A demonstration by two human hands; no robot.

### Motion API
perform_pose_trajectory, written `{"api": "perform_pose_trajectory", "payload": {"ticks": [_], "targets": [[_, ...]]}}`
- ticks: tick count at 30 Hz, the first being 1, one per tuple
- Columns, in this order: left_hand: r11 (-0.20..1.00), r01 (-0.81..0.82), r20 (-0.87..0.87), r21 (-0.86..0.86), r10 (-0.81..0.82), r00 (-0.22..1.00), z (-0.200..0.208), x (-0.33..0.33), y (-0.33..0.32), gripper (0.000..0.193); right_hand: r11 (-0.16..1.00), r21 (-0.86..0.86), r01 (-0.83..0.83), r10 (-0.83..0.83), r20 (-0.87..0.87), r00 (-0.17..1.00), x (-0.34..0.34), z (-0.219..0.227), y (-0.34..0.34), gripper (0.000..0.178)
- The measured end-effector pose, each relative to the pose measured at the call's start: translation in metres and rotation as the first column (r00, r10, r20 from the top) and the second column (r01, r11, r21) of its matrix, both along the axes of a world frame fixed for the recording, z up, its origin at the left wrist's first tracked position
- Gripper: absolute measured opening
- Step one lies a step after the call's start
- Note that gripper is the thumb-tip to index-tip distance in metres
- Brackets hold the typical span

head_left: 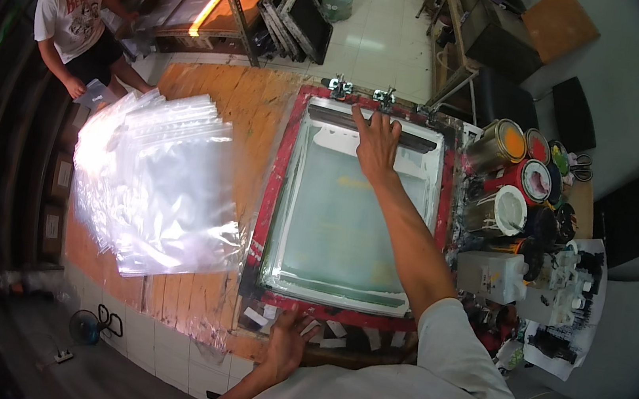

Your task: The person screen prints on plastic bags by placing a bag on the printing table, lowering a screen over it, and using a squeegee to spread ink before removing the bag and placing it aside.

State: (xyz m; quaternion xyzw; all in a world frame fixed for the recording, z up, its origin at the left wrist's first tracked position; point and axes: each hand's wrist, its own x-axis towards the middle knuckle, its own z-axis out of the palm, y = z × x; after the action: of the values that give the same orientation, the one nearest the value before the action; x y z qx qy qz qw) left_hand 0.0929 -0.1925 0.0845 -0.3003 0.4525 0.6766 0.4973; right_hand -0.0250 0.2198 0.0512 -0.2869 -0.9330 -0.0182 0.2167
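Note:
My right hand reaches across to the far end of a screen-printing frame, its fingers closed over a long dark squeegee. The squeegee lies crosswise on the mesh near the far rim. The screen-printing frame has a red border, and white ink lines the inner edges of its pale green mesh. Faint yellow marks show through the mesh. At the near edge of the frame is my left hand, its fingers apart and holding nothing. Whether its fingertips touch the frame is hard to tell.
Clear plastic bags are piled on the wooden table to the left. Metal hinge clamps line the frame's far side. Ink cans and plastic bottles crowd the right. Another person stands far left, holding a sheet.

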Motion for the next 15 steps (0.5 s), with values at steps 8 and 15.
{"api": "perform_pose_trajectory", "payload": {"ticks": [8,15], "targets": [[0.991,0.101,-0.094,0.085,-0.093,0.991,0.016,0.003,-0.006,0.031,0.986,-0.157,-0.047,0.062,0.095,0.993,0.099,0.031,-0.129,0.078],[0.987,0.111,-0.138,0.113,-0.096,0.986,-0.008,0.005,-0.004,0.037,0.946,-0.322,-0.026,0.078,0.151,0.985,0.192,0.059,-0.279,0.078]]}}
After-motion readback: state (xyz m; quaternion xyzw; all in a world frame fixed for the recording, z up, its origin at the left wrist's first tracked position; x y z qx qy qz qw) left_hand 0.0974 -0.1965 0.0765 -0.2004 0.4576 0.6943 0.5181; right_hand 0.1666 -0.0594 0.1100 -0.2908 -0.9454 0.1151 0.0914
